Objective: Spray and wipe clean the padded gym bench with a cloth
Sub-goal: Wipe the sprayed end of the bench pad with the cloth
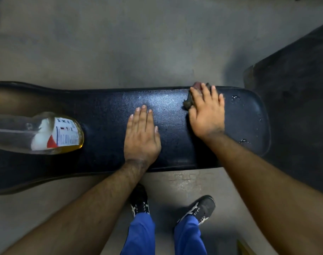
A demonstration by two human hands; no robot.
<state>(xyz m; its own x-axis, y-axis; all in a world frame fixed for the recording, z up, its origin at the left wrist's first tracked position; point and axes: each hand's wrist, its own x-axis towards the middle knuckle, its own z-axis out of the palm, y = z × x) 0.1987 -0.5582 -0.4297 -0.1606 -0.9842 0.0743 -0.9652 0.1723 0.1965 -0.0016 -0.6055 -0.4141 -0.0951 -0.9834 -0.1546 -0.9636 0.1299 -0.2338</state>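
One bench (105, 115), one bottle (61, 133) at frame left. Left hand (141, 134) flat, released; right hand (206, 115) flat, pressing one cloth (189, 102).

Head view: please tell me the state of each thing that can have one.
bench: wet droplets at its right end.
cloth: crumpled, pressed under the right hand.
right hand: flat on the cloth.
left hand: flat on the bench, holding nothing.
spray bottle: lying on its side on the bench.

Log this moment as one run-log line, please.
left hand flat on bench | right hand pressing cloth | droplets remain | bottle lying
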